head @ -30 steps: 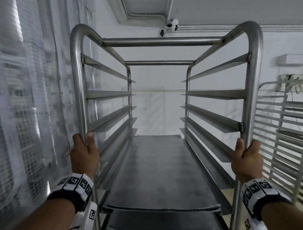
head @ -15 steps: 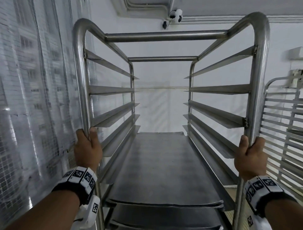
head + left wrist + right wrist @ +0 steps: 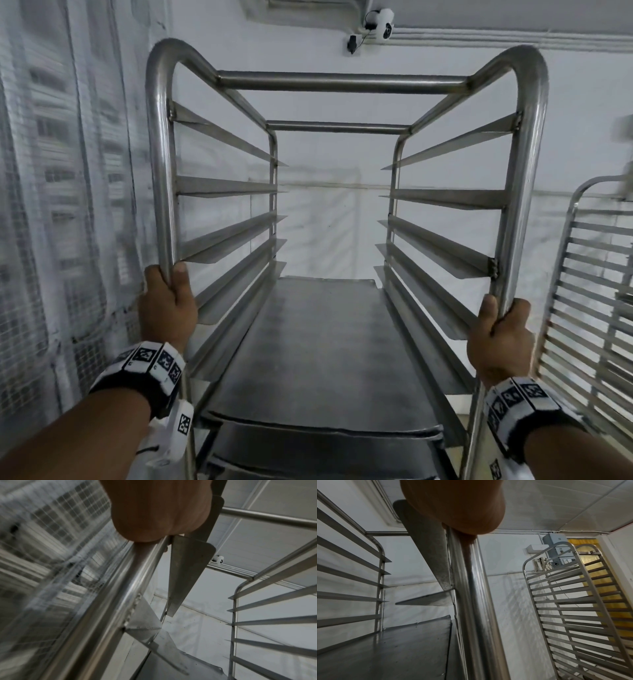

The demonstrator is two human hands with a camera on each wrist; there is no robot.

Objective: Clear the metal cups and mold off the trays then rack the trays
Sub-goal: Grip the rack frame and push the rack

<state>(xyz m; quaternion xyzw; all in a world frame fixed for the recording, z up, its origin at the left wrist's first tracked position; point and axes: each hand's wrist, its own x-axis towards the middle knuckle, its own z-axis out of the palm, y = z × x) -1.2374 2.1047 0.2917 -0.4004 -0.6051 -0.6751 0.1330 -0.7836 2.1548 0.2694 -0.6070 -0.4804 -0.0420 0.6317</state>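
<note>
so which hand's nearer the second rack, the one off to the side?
Right. The right hand grips the near right post of the tray rack, just beside the second rack. The left hand grips the left post, across the rack's width.

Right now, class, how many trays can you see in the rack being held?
3: top tray on the lower runners, second tray beneath, third tray edge below; more may be hidden.

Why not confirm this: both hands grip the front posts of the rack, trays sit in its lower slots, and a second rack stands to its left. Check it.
One detail is wrong: the second rack stands to the right, as the head view shows. The rest holds: the left hand and right hand grip the rack's front posts, and trays sit in its lower slots.
</note>
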